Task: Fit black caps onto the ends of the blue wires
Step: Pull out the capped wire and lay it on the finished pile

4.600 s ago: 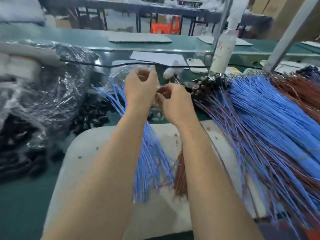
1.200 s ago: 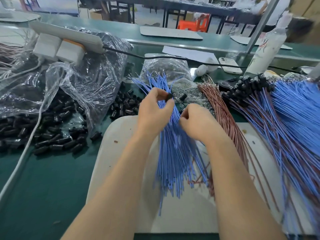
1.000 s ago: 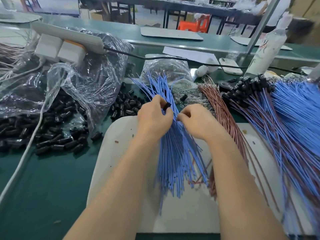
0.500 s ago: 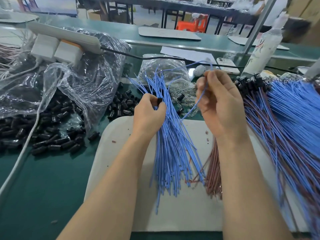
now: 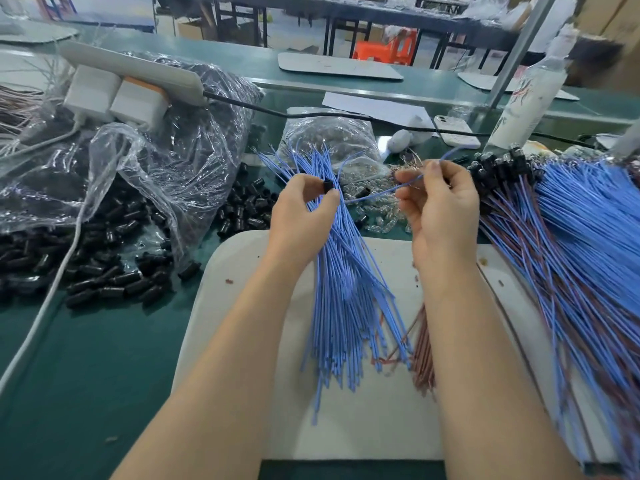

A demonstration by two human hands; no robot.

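Caps in hand number one: a single black cap point(image 5: 327, 186) is pinched between the thumb and fingertips of the left hand point(image 5: 301, 209), which rests on the loose bundle of blue wires point(image 5: 343, 289), too many to count, fanned across the white board point(image 5: 346, 427). One separate blue wire point(image 5: 377, 192) is gripped in the curled fingers of the right hand point(image 5: 440, 209), its free end near the cap but not touching it. Loose black caps point(image 5: 104, 258) lie heaped to the left beside a large clear plastic bag point(image 5: 156, 161), and a pile of capped wires point(image 5: 571, 237) lies at the right.
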